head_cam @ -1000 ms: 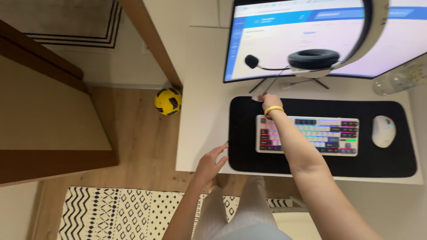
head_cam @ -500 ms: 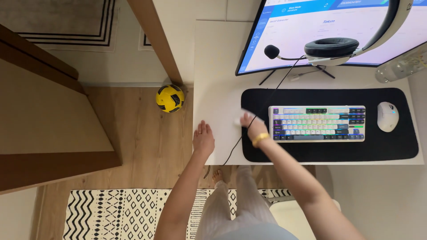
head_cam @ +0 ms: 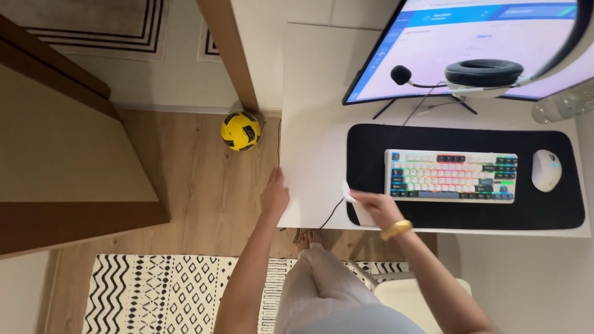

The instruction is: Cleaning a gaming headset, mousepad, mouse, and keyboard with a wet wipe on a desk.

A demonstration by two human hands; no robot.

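Right hand (head_cam: 378,207), wearing a yellow bracelet (head_cam: 396,229), is being held closed on a small white cloth (head_cam: 348,193), which is being pressed at the front left corner of the black desk mat (head_cam: 371,148), just beside the mat's edge. Left hand (head_cam: 274,195) is being kept open and flat, fingers extended, against the left edge of the white desk (head_cam: 315,93); nothing is being grasped by it. Black cable (head_cam: 331,213) is being trailed off the desk front beside the cloth. Backlit keyboard (head_cam: 450,175) and white mouse (head_cam: 546,170) are being carried on the mat. Curved monitor (head_cam: 433,55) is being partly covered by a headset (head_cam: 482,74). Yellow ball (head_cam: 241,130) is lying on the wooden floor (head_cam: 198,185).
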